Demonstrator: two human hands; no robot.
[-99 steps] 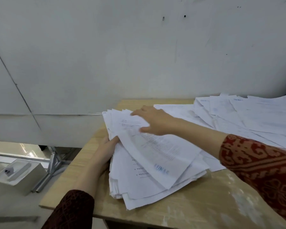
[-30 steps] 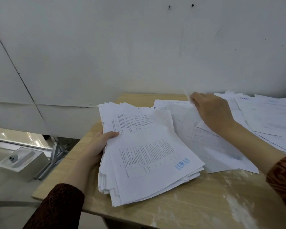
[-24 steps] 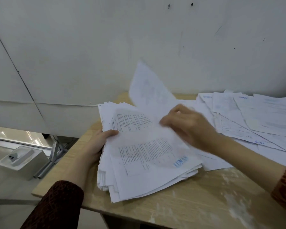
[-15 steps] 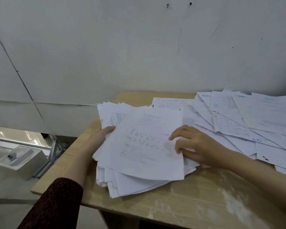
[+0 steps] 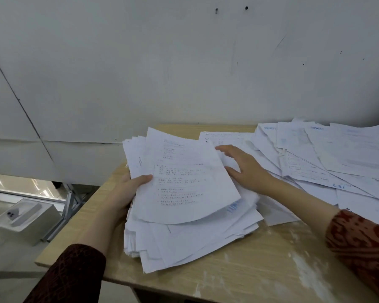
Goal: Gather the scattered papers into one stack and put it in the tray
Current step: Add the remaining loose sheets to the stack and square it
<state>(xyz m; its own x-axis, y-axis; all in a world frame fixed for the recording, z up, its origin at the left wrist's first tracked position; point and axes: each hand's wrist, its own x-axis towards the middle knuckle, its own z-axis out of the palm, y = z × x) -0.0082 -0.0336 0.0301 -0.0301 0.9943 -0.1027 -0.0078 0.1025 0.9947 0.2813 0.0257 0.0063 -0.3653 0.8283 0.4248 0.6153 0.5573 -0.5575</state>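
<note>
Gripping the stack point(image 5: 184, 206) at its near-left edge, the left hand point(image 5: 127, 191) is pinching the top sheet under its thumb; just right of it the right hand point(image 5: 247, 169) is lying spread on loose papers point(image 5: 315, 162). Uneven sheets risk sliding off the table point(image 5: 260, 265).

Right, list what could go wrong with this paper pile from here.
The stack is ragged and fanned, and the left hand pinches only its left side, so sheets may slide out. It lies near the table front edge. The right hand may crumple loose papers.
</note>
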